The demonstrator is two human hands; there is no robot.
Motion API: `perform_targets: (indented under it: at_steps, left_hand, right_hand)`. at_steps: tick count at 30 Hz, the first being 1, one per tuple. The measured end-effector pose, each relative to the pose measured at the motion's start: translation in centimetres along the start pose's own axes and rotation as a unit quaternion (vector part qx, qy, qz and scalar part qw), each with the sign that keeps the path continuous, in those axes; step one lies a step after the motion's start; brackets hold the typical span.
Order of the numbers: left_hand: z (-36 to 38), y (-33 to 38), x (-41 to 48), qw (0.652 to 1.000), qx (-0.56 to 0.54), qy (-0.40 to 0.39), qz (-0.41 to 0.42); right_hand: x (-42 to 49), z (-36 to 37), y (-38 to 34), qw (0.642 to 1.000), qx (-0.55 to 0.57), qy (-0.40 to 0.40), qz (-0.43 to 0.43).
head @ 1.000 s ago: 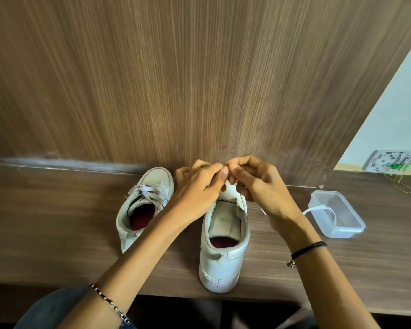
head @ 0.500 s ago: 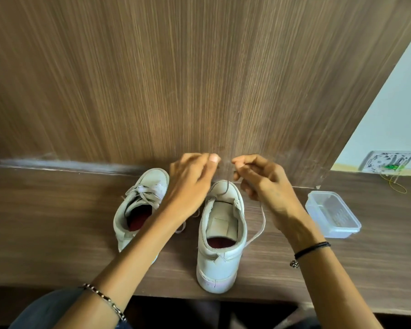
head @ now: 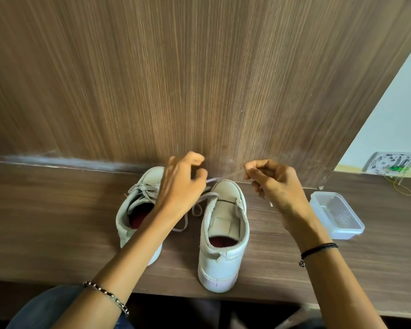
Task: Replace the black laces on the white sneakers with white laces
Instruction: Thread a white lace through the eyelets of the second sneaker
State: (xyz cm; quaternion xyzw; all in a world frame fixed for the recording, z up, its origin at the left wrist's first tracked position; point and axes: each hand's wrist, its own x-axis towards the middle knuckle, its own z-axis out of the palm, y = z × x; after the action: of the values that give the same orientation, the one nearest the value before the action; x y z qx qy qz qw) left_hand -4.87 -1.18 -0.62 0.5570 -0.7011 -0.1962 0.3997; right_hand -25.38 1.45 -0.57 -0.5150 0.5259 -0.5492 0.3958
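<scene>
Both hands [head: 182, 186] [head: 279, 188] apart, in pinch grips.

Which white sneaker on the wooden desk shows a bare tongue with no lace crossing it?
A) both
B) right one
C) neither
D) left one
B: the right white sneaker has a bare tongue. The flat white lace sits only at its toe-end eyelets, pinched by the left hand and right hand. The left white sneaker has lace crossed over its tongue.
</scene>
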Motion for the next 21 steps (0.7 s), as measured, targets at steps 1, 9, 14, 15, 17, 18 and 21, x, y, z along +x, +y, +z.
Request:
perform_targets:
  at_steps: [1, 9, 14, 15, 17, 18, 21]
  left_hand:
    - [0.3, 0.7, -0.3, 0.999, -0.037, -0.025, 0.026]
    - [2.3, 2.2, -0.7, 0.965, -0.202, -0.164, -0.016]
    - [1.7, 0.8, -0.4, 0.97, -0.198, -0.14, 0.031]
    - [1.5, 0.6, -0.2, 0.972, -0.198, -0.125, 0.035]
    - [1.2, 0.0, 0.3, 0.976, -0.192, -0.095, 0.041]
    - [1.1, -0.2, 0.5, 0.978, -0.183, -0.085, 0.046]
    - [0.8, -0.3, 0.6, 0.973, -0.187, -0.123, 0.054]
  right_hand:
    - [-0.2, 0.5, -0.2, 1.0, 0.004, -0.021, -0.002]
    - [-0.5, 1.7, -0.6, 0.994, 0.011, -0.11, 0.001]
    - [-0.1, 0.1, -0.3, 0.998, 0.015, -0.06, 0.006]
    - [-0.1, -0.3, -0.2, 0.999, 0.02, -0.046, 0.004]
    - [0.0, -0.9, -0.1, 0.999, 0.031, -0.021, -0.001]
    - [0.1, -1.0, 0.1, 0.999, 0.033, -0.015, -0.002]
    - [0.1, -0.8, 0.2, 0.999, 0.029, -0.039, 0.001]
